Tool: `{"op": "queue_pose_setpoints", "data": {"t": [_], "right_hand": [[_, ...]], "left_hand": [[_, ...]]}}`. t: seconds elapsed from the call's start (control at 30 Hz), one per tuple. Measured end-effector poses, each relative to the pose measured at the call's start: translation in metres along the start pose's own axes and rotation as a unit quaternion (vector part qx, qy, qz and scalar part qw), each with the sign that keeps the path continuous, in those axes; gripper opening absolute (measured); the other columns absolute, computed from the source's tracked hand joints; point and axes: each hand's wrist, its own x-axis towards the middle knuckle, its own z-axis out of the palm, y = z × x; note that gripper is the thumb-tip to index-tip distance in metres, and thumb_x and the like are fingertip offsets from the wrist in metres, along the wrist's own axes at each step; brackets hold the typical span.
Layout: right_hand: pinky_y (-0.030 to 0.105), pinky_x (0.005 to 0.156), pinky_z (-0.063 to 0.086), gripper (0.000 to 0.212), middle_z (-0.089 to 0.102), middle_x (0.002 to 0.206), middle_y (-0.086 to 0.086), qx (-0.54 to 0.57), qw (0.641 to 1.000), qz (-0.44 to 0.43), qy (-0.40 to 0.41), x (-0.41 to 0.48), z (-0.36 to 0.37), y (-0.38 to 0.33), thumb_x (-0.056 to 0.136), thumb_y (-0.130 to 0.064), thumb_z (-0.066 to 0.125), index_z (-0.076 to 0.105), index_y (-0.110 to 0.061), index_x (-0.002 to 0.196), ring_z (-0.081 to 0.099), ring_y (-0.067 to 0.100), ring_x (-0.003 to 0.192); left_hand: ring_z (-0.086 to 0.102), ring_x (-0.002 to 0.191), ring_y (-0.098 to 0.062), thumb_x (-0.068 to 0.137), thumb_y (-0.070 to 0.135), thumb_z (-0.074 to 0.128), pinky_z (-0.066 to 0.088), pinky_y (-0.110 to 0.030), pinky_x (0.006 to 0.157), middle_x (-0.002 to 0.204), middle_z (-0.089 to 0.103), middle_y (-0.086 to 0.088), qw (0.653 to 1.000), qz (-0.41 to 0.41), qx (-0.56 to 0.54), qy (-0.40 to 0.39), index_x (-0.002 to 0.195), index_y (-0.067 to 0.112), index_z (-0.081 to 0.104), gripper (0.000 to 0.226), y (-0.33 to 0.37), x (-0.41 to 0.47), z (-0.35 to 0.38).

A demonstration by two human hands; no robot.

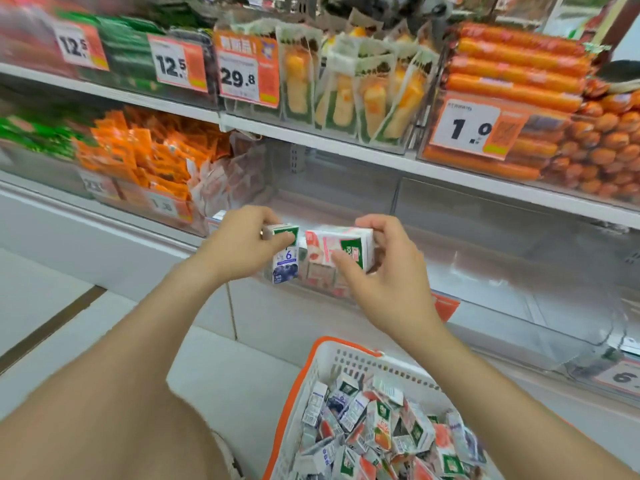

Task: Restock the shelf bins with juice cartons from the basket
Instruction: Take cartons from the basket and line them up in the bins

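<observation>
The green packets (128,46) at the upper left are smeared by motion blur, and the figures on the lower price tag (162,206) beneath the orange sachets (138,147) cannot be read. The top of the blueberry carton (285,263) is covered by the fingers of the left hand (242,244), and the near end of the pink cartons (341,247) by the right hand (381,271), so their number cannot be told. The basket (332,362) is cut off by the bottom edge, and the far price tag (623,377) by the right edge after a "6".

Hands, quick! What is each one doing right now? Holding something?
Left hand: grips a blue juice carton.
Right hand: grips a pink juice carton, possibly more than one.
</observation>
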Motion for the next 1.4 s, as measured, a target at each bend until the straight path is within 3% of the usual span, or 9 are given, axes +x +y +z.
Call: {"op": "queue_pose_setpoints", "data": {"t": [0.17,0.3,0.5,0.63,0.8,0.9,1.03,1.27,1.4], "right_hand": [[0.017,0.079,0.046,0.039,0.061,0.101,-0.014,-0.023,0.996,-0.078,0.021,0.077,0.069,-0.008,0.091,-0.038,0.080,0.058,-0.024,0.121,0.060,0.012,0.097],[0.041,0.088,0.051,0.042,0.069,0.111,0.001,-0.124,0.987,-0.091,-0.042,0.135,0.128,0.004,0.089,-0.033,0.080,0.061,-0.020,0.124,0.060,0.026,0.106],[0.040,0.082,0.052,0.031,0.067,0.115,0.008,-0.200,0.966,-0.036,-0.159,0.182,0.199,0.010,0.091,-0.025,0.073,0.065,-0.016,0.119,0.057,0.031,0.105],[0.039,0.103,0.049,0.033,0.067,0.132,0.016,-0.195,0.931,-0.008,-0.308,0.197,0.217,0.014,0.101,-0.023,0.057,0.069,-0.011,0.129,0.058,0.032,0.126],[0.040,0.119,0.038,0.050,0.050,0.157,0.009,-0.197,0.910,-0.014,-0.363,0.188,0.201,0.016,0.105,-0.017,0.041,0.048,-0.016,0.155,0.046,0.030,0.144],[0.037,0.109,0.044,0.044,0.064,0.143,0.008,-0.199,0.926,-0.070,-0.314,0.166,0.170,0.010,0.105,-0.017,0.042,0.057,-0.018,0.147,0.056,0.031,0.132],[0.025,0.087,0.049,0.029,0.075,0.090,-0.010,-0.136,0.965,-0.137,-0.179,0.114,0.098,0.001,0.099,-0.013,0.052,0.075,-0.023,0.114,0.066,0.006,0.087],[0.021,0.078,0.055,0.026,0.071,0.106,-0.011,-0.093,0.987,-0.099,-0.084,0.014,-0.023,0.042,0.100,-0.021,0.066,0.068,-0.025,0.126,0.068,0.005,0.091],[0.049,0.079,0.061,0.033,0.071,0.103,-0.003,0.013,0.991,-0.001,-0.136,-0.010,-0.071,0.059,0.101,-0.023,0.068,0.058,-0.034,0.130,0.076,0.016,0.085]], "left_hand": [[0.059,0.096,-0.038,0.090,0.031,0.067,0.051,-0.043,0.079,0.099,0.050,-0.009,0.994,-0.059,0.079,-0.051,0.083,0.014,0.062,0.020,-0.028,0.001,0.025],[0.057,0.097,-0.038,0.097,0.021,0.067,0.051,-0.048,0.091,0.119,0.034,-0.005,0.993,-0.062,0.070,-0.071,0.099,0.009,0.056,0.017,-0.036,-0.004,0.034],[0.059,0.094,-0.036,0.096,0.017,0.071,0.054,-0.050,0.087,0.122,0.040,-0.005,0.992,-0.055,0.088,-0.073,0.103,0.008,0.062,0.014,-0.044,-0.002,0.041],[0.059,0.099,-0.035,0.096,0.018,0.072,0.054,-0.051,0.088,0.120,0.044,-0.006,0.990,-0.045,0.100,-0.091,0.108,0.010,0.067,0.015,-0.047,0.000,0.043],[0.064,0.091,-0.034,0.099,0.021,0.069,0.059,-0.050,0.076,0.104,0.059,-0.008,0.994,-0.047,0.066,-0.071,0.104,0.013,0.064,0.011,-0.046,0.004,0.040],[0.060,0.093,-0.029,0.101,0.023,0.067,0.054,-0.042,0.076,0.099,0.059,-0.005,0.997,-0.044,0.028,-0.056,0.111,0.012,0.064,0.015,-0.037,0.005,0.038],[0.058,0.089,-0.019,0.101,0.024,0.068,0.039,-0.029,0.070,0.092,0.061,0.007,0.996,-0.038,-0.046,-0.066,0.118,0.020,0.068,0.017,-0.010,-0.003,0.035],[0.076,0.094,-0.017,0.085,0.040,0.087,0.057,-0.033,0.079,0.104,0.076,-0.002,0.930,-0.124,-0.343,-0.046,0.115,0.021,0.071,0.039,0.050,-0.020,0.056],[0.078,0.088,-0.027,0.090,0.025,0.083,0.062,-0.042,0.088,0.100,0.081,-0.015,0.883,-0.108,-0.449,-0.085,0.113,0.005,0.073,0.032,0.094,-0.030,0.081]]}}
